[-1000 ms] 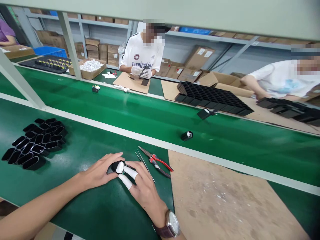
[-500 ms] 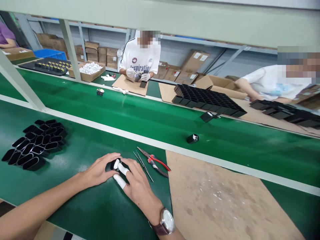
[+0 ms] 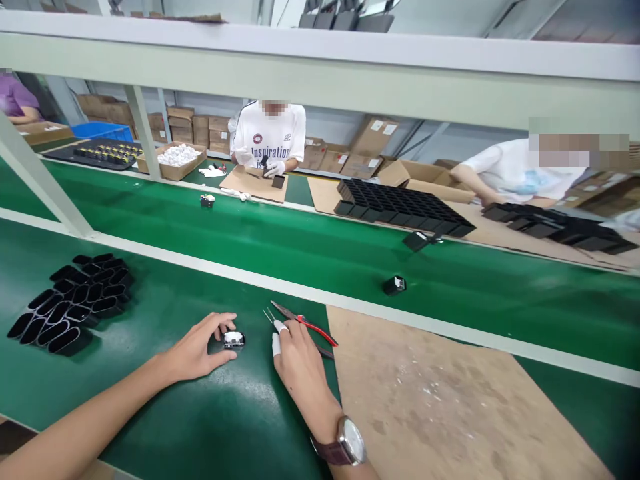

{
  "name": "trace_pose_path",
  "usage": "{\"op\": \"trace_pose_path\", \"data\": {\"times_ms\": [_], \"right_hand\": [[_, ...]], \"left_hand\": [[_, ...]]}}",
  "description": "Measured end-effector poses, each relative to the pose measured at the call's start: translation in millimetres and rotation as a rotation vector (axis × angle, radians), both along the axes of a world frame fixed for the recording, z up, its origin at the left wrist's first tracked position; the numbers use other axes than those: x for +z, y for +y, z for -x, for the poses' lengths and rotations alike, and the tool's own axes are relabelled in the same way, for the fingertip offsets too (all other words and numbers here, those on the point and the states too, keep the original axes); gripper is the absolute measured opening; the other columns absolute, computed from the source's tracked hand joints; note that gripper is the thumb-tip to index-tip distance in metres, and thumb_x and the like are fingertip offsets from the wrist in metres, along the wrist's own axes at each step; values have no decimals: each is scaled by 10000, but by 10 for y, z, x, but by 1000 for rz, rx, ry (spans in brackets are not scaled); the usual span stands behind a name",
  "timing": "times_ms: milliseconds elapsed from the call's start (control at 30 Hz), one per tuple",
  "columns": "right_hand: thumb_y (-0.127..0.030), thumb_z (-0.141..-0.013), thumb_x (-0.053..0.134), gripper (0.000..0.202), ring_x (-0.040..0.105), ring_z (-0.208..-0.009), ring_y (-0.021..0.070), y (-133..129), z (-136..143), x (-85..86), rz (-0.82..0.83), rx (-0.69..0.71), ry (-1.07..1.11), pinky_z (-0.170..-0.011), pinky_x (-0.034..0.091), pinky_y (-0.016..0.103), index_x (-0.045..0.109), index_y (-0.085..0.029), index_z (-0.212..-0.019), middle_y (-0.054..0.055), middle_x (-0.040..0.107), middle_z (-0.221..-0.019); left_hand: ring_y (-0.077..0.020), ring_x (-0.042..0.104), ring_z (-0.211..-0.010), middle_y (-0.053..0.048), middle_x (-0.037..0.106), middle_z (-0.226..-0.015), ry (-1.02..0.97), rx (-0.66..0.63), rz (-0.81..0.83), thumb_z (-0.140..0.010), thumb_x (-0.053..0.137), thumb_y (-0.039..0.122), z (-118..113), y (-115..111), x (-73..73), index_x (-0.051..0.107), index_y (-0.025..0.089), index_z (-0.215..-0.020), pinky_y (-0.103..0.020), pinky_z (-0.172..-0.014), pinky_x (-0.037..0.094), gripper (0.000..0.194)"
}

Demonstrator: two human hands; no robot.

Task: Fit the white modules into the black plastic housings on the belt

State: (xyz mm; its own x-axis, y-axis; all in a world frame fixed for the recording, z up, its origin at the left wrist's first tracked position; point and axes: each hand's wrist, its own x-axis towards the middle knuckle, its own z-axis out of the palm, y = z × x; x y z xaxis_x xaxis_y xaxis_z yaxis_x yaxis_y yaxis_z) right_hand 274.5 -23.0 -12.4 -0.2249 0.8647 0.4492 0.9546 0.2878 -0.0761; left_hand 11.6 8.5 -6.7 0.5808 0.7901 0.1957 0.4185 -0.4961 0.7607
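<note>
A short black oval housing (image 3: pixel 241 343) with white material in its opening stands on the green bench. My left hand (image 3: pixel 200 347) is around its left side, thumb and fingers apart, without a closed grip on it. To the right, my right hand (image 3: pixel 300 357) is over the metal tweezers (image 3: pixel 269 315), with white covers on its thumb and index finger. Its fingers are closed at the tweezers; only the tips show and the rest is hidden. Red-handled pliers (image 3: pixel 320 330) lie under and beside that hand.
Several black oval tubes (image 3: pixel 75 303) stand at left. A cardboard sheet (image 3: pixel 425 393) covers the bench at right. Beyond a pale rail (image 3: pixel 200 263), the green belt (image 3: pixel 280 243) carries a black housing (image 3: pixel 395 285) and other small parts. Co-workers sit across it; a frame post (image 3: pixel 45 173) rises at left.
My right hand has left the housing and moved right onto the tweezers. My left hand has loosened around the housing. Parts on the belt have shifted slightly right, and the view has tilted up.
</note>
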Motion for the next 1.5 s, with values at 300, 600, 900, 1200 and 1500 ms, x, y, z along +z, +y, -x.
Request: {"op": "trace_pose_path", "data": {"times_ms": [300, 600, 900, 1200, 1500], "right_hand": [[-21, -944, 480, 297, 593, -741, 201, -134, 118, 251, -125, 337, 242, -632, 496, 321, 662, -152, -1138, 87, 632, -1001], [19, -868, 473, 253, 552, -741, 218, -152, 140, 339, -119, 325, 61, -605, 452, 348, 620, -184, -834, 102, 617, -949], [-11, -901, 500, 213, 557, -749, 199, -144, 112, 312, -54, 419, 215, -630, 481, 343, 644, -168, -896, 96, 614, -1000], [-1, -927, 460, 292, 549, -751, 196, -145, 186, 385, 73, 494, 125, -597, 441, 361, 560, -213, -752, 62, 622, -909], [-43, -968, 487, 228, 581, -764, 192, -156, 61, 484, -10, 461, 188, -628, 475, 350, 661, -188, -951, 70, 643, -959]], "left_hand": [[-183, 625, -911, -59, 658, -1104, -29, -62, 10, -931, 797, 390, -30, 33, 66, 631, 231, -1285, -308, -836, 551, 423], [-217, 663, -978, -94, 668, -1154, -48, -84, 28, -959, 758, 451, -38, 34, 49, 644, 216, -1304, -338, -860, 564, 433], [-264, 624, -1116, -115, 677, -1174, -84, -214, 49, -1009, 703, 360, -38, 62, 122, 672, 215, -1341, -396, -977, 531, 363], [-260, 629, -1086, -111, 692, -1135, -82, -236, 55, -1011, 683, 309, -67, 17, 142, 691, 204, -1288, -394, -946, 542, 296], [-257, 642, -1099, -101, 693, -1146, -86, -213, 69, -984, 710, 292, -64, 22, 95, 696, 213, -1260, -384, -959, 548, 287]]}}
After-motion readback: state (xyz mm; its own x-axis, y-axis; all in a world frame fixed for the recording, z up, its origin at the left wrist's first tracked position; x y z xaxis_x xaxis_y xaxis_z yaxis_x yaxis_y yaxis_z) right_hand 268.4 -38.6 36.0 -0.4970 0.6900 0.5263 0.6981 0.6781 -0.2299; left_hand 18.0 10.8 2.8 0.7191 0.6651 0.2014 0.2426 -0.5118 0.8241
